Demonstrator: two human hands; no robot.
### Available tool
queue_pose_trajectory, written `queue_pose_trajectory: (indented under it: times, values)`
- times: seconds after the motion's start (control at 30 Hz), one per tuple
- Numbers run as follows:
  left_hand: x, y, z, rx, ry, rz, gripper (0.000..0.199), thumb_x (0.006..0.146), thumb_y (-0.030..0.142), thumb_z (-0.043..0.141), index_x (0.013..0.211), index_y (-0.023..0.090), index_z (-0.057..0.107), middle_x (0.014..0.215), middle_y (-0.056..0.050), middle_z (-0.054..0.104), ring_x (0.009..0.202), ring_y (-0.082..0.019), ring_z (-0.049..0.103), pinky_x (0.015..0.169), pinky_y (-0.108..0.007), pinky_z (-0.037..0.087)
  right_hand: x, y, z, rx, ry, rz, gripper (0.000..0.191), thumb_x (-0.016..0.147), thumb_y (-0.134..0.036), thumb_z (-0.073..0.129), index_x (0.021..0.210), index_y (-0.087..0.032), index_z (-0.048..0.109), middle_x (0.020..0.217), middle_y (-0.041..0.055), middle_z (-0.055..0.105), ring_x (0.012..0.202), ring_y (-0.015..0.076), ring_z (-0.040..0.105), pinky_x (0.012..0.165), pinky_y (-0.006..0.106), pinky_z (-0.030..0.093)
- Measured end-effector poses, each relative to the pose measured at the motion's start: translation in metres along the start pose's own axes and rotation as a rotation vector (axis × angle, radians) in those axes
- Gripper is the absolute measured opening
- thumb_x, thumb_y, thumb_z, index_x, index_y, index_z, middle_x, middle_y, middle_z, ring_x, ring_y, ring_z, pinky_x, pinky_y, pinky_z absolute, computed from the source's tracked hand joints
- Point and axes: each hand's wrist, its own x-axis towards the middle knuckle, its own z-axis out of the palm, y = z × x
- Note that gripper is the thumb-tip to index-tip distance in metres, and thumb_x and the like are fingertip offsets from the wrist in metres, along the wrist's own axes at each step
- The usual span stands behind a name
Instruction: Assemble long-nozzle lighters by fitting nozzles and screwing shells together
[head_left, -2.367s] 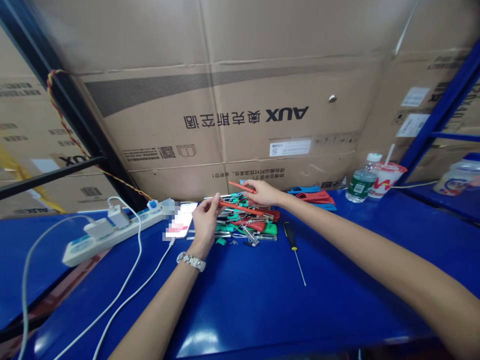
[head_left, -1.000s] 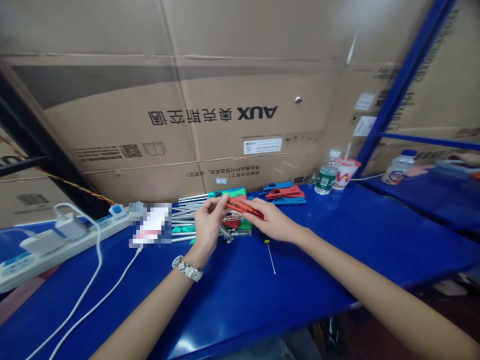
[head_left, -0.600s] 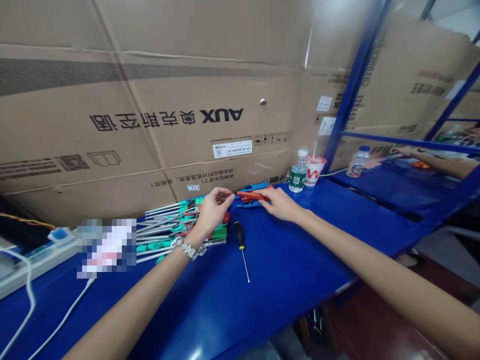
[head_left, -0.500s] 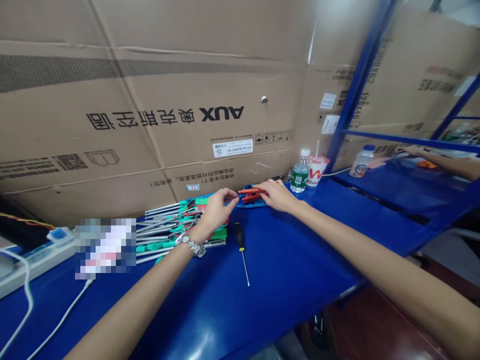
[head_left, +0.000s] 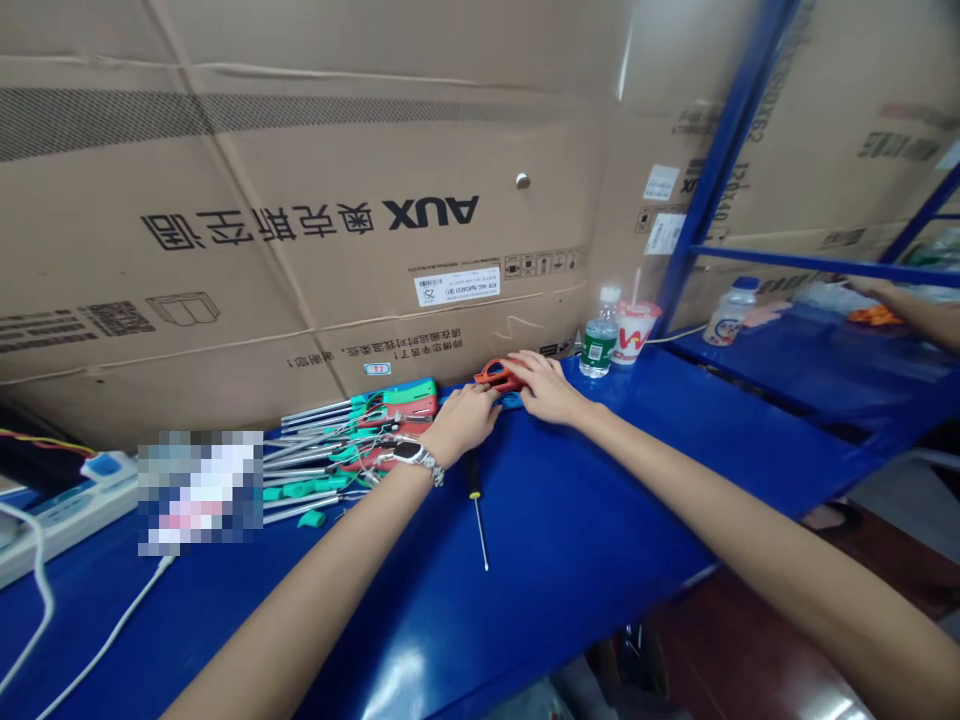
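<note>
My right hand [head_left: 551,390] is closed on orange-red plastic pieces [head_left: 491,374] with loop-like openings, by the cardboard. Blue plastic pieces [head_left: 511,400] lie just under them, partly covered. My left hand [head_left: 466,418], with a bracelet watch at the wrist, is beside them; its fingers are curled, and what they grip, if anything, is hidden. Left of it lies a row of long-nosed lighters [head_left: 352,445] with metal tubes and green or red handles, some with wires showing. A screwdriver [head_left: 478,515] lies below my left hand, its black handle partly covered.
A cardboard wall [head_left: 315,140] rises behind the blue table [head_left: 585,540]. On the right stand a water bottle [head_left: 598,338], a lidded cup [head_left: 636,332] and a blue-capped bottle [head_left: 733,312]. A power strip [head_left: 71,525] and white cable [head_left: 112,640] are on the left. Another person's arm [head_left: 919,310] shows far right.
My left hand has moved right and lower, its fingers now curled down, covering part of the screwdriver handle and uncovering lighter handles. The orange-red pieces have turned under my right hand. The view has shifted slightly.
</note>
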Motion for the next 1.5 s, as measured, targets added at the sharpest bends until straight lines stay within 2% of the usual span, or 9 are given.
queue_pose_trajectory:
  times: [0.17,0.3,0.5,0.6,0.7,0.97,1.2,1.37,1.5]
  values:
    - [-0.008,0.006,-0.006,-0.015,-0.002,-0.01,0.027,0.096,0.015,0.048,0.104,0.018,0.074,0.12,-0.016,0.072,0.111,-0.031,0.068,0.099,-0.043,0.049,-0.037,-0.036,0.004,0.053,0.004,-0.089,0.059,0.089,-0.017,0.049,0.147,-0.016,0.053,0.15,0.0175,0.051,0.142,0.0317,0.039,0.113,0.052,0.03]
    - [-0.048,0.008,-0.032,0.017,0.092,0.013,0.025,0.098,0.019,0.048,0.105,0.017,0.071,0.114,-0.014,0.07,0.106,-0.028,0.065,0.097,-0.042,0.049,-0.042,-0.066,0.009,0.159,0.058,-0.078,0.049,0.093,-0.021,0.051,0.142,-0.019,0.056,0.134,0.0158,0.059,0.127,0.0312,0.049,0.105,0.05,0.039]
    - [-0.137,-0.01,-0.068,-0.007,0.253,-0.007,0.02,0.1,0.026,0.049,0.096,0.02,0.067,0.1,-0.009,0.069,0.097,-0.026,0.064,0.089,-0.041,0.049,-0.021,-0.104,0.015,0.313,0.034,-0.219,0.016,0.094,-0.022,0.056,0.104,-0.019,0.068,0.108,0.0097,0.064,0.106,0.0254,0.057,0.098,0.042,0.044]
    - [-0.172,-0.025,-0.076,-0.005,0.297,-0.056,0.018,0.1,0.027,0.05,0.098,0.02,0.067,0.101,-0.009,0.069,0.097,-0.026,0.063,0.089,-0.041,0.049,-0.004,-0.117,0.018,0.301,0.018,-0.251,0.012,0.094,-0.023,0.058,0.1,-0.018,0.068,0.103,0.0088,0.065,0.1,0.0245,0.057,0.093,0.04,0.044]
    - [-0.191,-0.037,-0.082,0.014,0.295,-0.065,0.016,0.1,0.025,0.051,0.103,0.02,0.066,0.103,-0.009,0.068,0.098,-0.025,0.062,0.088,-0.041,0.05,0.018,-0.125,0.019,0.231,0.001,-0.206,0.016,0.094,-0.021,0.056,0.103,-0.017,0.069,0.103,0.0098,0.066,0.1,0.0253,0.057,0.089,0.038,0.045]
    - [-0.171,-0.068,-0.084,0.081,0.252,-0.052,0.014,0.1,0.021,0.05,0.098,0.018,0.064,0.102,-0.009,0.067,0.098,-0.026,0.061,0.088,-0.043,0.05,0.088,-0.139,0.017,-0.048,-0.207,-0.096,0.032,0.095,-0.022,0.054,0.124,-0.018,0.067,0.133,0.0142,0.063,0.128,0.0318,0.052,0.103,0.045,0.041]
    - [-0.174,-0.08,-0.075,0.068,0.261,-0.053,0.012,0.099,0.019,0.052,0.101,0.019,0.063,0.108,-0.008,0.067,0.101,-0.025,0.061,0.089,-0.043,0.049,0.131,-0.14,0.022,-0.108,-0.387,-0.1,0.028,0.08,-0.029,0.077,0.106,-0.02,0.073,0.112,0.0109,0.075,0.113,0.0331,0.064,0.103,0.049,0.04]
    - [-0.175,-0.077,-0.073,0.055,0.264,-0.067,0.012,0.099,0.019,0.052,0.102,0.019,0.064,0.107,-0.008,0.067,0.101,-0.026,0.061,0.088,-0.043,0.049,0.135,-0.138,0.022,-0.088,-0.386,-0.15,0.02,0.081,-0.031,0.078,0.097,-0.02,0.072,0.105,0.0095,0.075,0.103,0.0285,0.067,0.093,0.039,0.044]
    - [-0.173,-0.075,-0.072,0.051,0.26,-0.075,0.012,0.099,0.02,0.053,0.102,0.019,0.065,0.107,-0.008,0.067,0.102,-0.026,0.061,0.089,-0.044,0.05,0.126,-0.128,0.015,0.071,-0.259,-0.186,0.016,0.087,-0.028,0.07,0.1,-0.018,0.069,0.098,0.0099,0.073,0.09,0.0239,0.065,0.077,0.032,0.045]
